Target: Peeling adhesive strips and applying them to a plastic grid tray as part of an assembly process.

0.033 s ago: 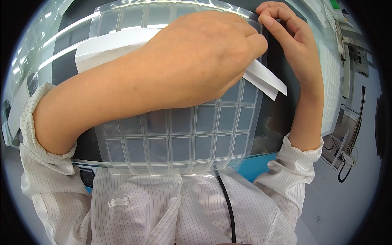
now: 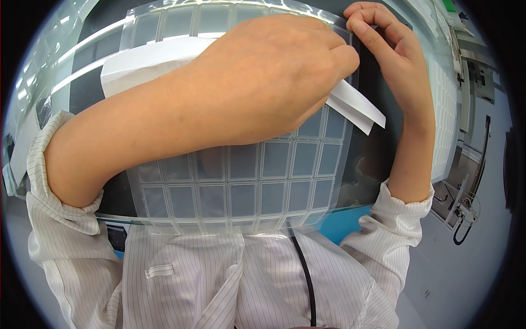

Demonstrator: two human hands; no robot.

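1. The clear pocketed sheet [image 2: 274, 198] lies across the dark tabletop [image 2: 377, 156] in front of the person, its rows of rectangular cells reaching from the far side to the near edge, where it overhangs toward the striped garment [image 2: 181, 290].
2. The left hand [image 2: 290, 71] is over the upper right part of the sheet, back of the hand upward, with its forearm crossing the sheet from the lower left.
3. Its fingers are curled under and the fingertips are hidden, so I cannot tell what, if anything, the left grip has hold of.
4. A folded white strip [image 2: 356, 107] sticks out from below the left hand on the right, its end reaching past the sheet's right edge.
5. A broader white piece [image 2: 148, 60] shows beyond the left forearm, lying over the sheet; the arm hides whether the two join.
6. The right hand [image 2: 397, 57] is at the sheet's upper right corner, thumb and index fingertips close together by the edge. Whether this grip pinches the film I cannot tell.
7. A black cable [image 2: 306, 268] runs down the front of the garment.
8. Pale gridded sheets [image 2: 442, 109] lie right of the right forearm.
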